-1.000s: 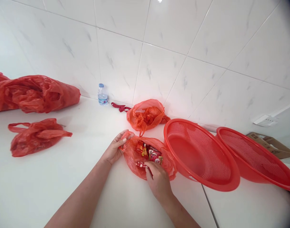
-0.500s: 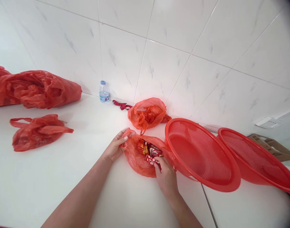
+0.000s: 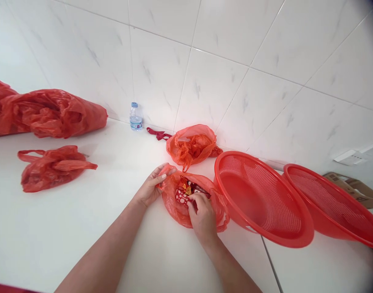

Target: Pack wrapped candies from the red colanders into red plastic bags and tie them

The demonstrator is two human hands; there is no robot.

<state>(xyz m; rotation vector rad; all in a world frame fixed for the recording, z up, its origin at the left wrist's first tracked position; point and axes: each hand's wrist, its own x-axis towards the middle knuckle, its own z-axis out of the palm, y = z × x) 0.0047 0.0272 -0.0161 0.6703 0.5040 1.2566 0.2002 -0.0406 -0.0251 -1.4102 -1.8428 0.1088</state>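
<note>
Packet with spots [image 3: 182, 198] is in the grip of our right hand [image 3: 202, 217] inside a red bag [image 3: 176, 213] on the counter [image 3: 162, 256], our left hand [image 3: 150, 190] pinching its rim [image 3: 168, 167].

On the white table [image 3: 67, 232] I have red plastic bags [image 3: 174, 208], a water bottle [image 3: 135, 118], a dark-red strap [image 3: 158, 133] and two perforated red baskets [image 3: 244, 195].

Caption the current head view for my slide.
Left hand grips the edge of a red bag; right hand holds a dotted packet inside it.
</note>
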